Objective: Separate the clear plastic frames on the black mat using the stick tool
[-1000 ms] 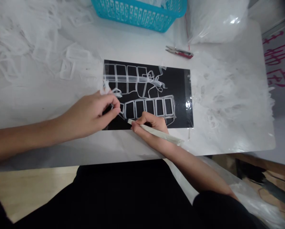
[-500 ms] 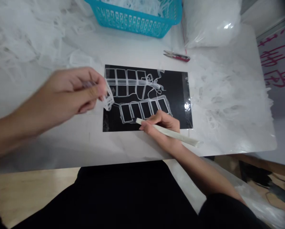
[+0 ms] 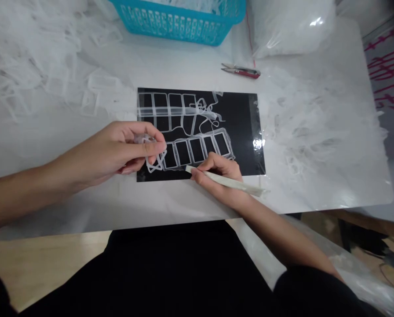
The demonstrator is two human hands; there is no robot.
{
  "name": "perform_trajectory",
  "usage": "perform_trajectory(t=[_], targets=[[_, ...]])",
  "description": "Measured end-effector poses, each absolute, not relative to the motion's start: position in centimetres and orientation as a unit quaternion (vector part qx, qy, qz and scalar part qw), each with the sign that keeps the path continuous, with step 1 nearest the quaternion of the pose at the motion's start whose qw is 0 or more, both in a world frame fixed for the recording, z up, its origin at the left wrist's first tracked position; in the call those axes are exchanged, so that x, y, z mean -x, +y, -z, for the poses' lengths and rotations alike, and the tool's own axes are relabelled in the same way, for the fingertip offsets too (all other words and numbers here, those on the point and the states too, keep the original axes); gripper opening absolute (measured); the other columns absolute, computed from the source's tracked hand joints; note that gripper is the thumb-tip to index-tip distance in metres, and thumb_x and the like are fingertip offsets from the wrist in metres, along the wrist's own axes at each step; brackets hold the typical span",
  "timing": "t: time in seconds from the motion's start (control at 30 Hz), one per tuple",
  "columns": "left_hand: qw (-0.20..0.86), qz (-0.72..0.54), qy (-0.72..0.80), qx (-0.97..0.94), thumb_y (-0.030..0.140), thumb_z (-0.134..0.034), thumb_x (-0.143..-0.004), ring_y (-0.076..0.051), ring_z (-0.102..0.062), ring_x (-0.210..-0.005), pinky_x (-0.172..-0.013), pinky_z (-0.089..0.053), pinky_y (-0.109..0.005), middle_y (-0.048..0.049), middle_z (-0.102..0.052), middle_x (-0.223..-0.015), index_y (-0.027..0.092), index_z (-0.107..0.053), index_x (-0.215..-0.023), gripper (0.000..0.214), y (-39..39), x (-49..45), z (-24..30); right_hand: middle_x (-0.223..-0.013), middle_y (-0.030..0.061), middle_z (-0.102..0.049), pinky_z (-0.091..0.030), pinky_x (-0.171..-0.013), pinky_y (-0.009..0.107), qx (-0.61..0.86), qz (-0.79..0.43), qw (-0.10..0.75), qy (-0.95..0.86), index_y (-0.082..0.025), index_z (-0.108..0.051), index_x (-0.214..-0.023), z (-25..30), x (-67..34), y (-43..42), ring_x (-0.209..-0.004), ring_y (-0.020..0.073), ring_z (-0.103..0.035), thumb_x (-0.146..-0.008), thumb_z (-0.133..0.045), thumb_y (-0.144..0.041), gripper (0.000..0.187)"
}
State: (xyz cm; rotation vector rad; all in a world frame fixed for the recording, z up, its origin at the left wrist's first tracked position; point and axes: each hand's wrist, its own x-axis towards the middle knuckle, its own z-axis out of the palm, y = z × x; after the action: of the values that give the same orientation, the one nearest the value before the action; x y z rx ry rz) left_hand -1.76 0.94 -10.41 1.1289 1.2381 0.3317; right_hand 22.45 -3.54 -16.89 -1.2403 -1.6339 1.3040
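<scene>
A black mat (image 3: 239, 127) lies on the white table. On it rest translucent white strips of joined rectangular frames (image 3: 197, 149), some tangled. My left hand (image 3: 118, 152) pinches the left end of the lower frame strip, lifted slightly at the mat's left edge. My right hand (image 3: 218, 169) grips a white stick-like tool (image 3: 230, 182) like a pen, its tip on the mat just below the lower strip.
A turquoise basket (image 3: 180, 20) stands at the back. Red-handled snips (image 3: 241, 70) lie behind the mat. A clear plastic bag (image 3: 292, 26) sits back right. Loose white frame pieces (image 3: 35, 75) cover the table's left and right. The table edge is close to my body.
My left hand lifted up and left with the strip's end, then came back down to the mat's left edge. The right hand with the tool stayed near the lower strip.
</scene>
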Motion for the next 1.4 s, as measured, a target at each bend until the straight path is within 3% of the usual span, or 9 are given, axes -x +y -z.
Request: perform_trajectory(t=[0.17,0.27,0.37,0.6,0.73,0.97,1.17,1.4], targets=[[0.647,-0.140,0.557,-0.501,0.029,-0.062,-0.093,0.000,-0.039,-0.041,-0.041,-0.032,-0.016,0.0007,-0.065,-0.072,0.016,-0.064,-0.092,0.013,0.6,0.9,9.7,-0.064,-0.0031,-0.064,-0.044,-0.054,0.025,0.481,-0.500,0.355,-0.626,-0.022,-0.057,-0.070,16.6,-22.5,-3.7,-0.056,0.0108,-0.056,-0.085,-0.071,-0.031,0.022],[0.658,-0.131,0.539,-0.509,0.034,-0.062,-0.093,-0.001,-0.041,-0.041,-0.040,-0.032,-0.015,-0.0002,-0.068,-0.075,0.017,-0.063,-0.095,0.017,0.4,0.7,9.6,-0.073,-0.0013,-0.072,-0.049,-0.059,0.026,0.483,-0.488,0.378,-0.621,-0.023,-0.063,-0.083,16.0,-22.3,-3.8,-0.059,0.0119,-0.062,-0.091,-0.064,-0.036,0.015],[0.656,-0.117,0.526,-0.528,0.039,-0.062,-0.093,-0.002,-0.045,-0.043,-0.040,-0.032,-0.014,0.0010,-0.069,-0.078,0.021,-0.063,-0.101,0.020,0.0,0.5,9.8,-0.078,-0.0010,-0.075,-0.052,-0.065,0.026,0.461,-0.446,0.383,-0.664,-0.024,-0.069,-0.091,15.1,-21.6,-3.8,-0.064,0.0124,-0.066,-0.098,-0.054,-0.038,0.021],[0.568,-0.123,0.512,-0.633,0.043,-0.064,-0.090,-0.007,-0.047,-0.040,-0.037,-0.031,-0.017,0.0046,-0.060,-0.056,0.024,-0.066,-0.101,0.022,-0.7,-0.4,9.7,-0.088,0.0007,-0.077,-0.055,-0.075,0.028,0.458,-0.415,0.371,-0.693,-0.024,-0.073,-0.091,14.0,-20.1,-4.3,-0.079,0.0166,-0.072,-0.090,-0.068,-0.035,0.012],[0.544,-0.125,0.489,-0.670,0.043,-0.057,-0.093,-0.008,-0.051,-0.043,-0.038,-0.035,-0.019,0.0028,-0.064,-0.063,0.025,-0.063,-0.107,0.023,-1.4,-0.5,9.9,-0.090,0.0004,-0.076,-0.055,-0.074,0.029,0.445,-0.427,0.392,-0.682,-0.026,-0.075,-0.089,14.2,-20.0,-4.7,-0.079,0.0166,-0.072,-0.089,-0.068,-0.033,0.009],[0.621,-0.164,0.446,-0.624,0.045,-0.047,-0.099,-0.010,-0.050,-0.051,-0.042,-0.038,-0.019,0.0012,-0.055,-0.065,0.024,-0.056,-0.117,0.029,-2.9,-0.4,10.3,-0.078,0.0011,-0.073,-0.055,-0.065,0.031,0.439,-0.448,0.434,-0.647,-0.025,-0.075,-0.083,13.1,-20.0,-5.3,-0.068,0.0160,-0.067,-0.085,-0.073,-0.034,0.010],[0.715,-0.174,0.436,-0.517,0.041,-0.052,-0.096,-0.007,-0.039,-0.047,-0.040,-0.028,-0.018,0.0029,-0.049,-0.067,0.024,-0.052,-0.119,0.028,-3.1,0.2,9.8,-0.069,-0.0005,-0.070,-0.050,-0.058,0.029,0.461,-0.463,0.447,-0.611,-0.022,-0.076,-0.081,13.0,-20.2,-5.7,-0.059,0.0127,-0.060,-0.083,-0.073,-0.025,0.005],[0.708,-0.159,0.421,-0.543,0.032,-0.053,-0.098,-0.006,-0.036,-0.045,-0.043,-0.027,-0.018,0.0077,-0.040,-0.054,0.024,-0.049,-0.124,0.028,-3.2,0.8,9.9,-0.073,-0.0006,-0.073,-0.049,-0.059,0.027,0.467,-0.482,0.439,-0.597,-0.022,-0.077,-0.082,13.4,-19.9,-6.2,-0.062,0.0120,-0.063,-0.083,-0.074,-0.023,0.004]])
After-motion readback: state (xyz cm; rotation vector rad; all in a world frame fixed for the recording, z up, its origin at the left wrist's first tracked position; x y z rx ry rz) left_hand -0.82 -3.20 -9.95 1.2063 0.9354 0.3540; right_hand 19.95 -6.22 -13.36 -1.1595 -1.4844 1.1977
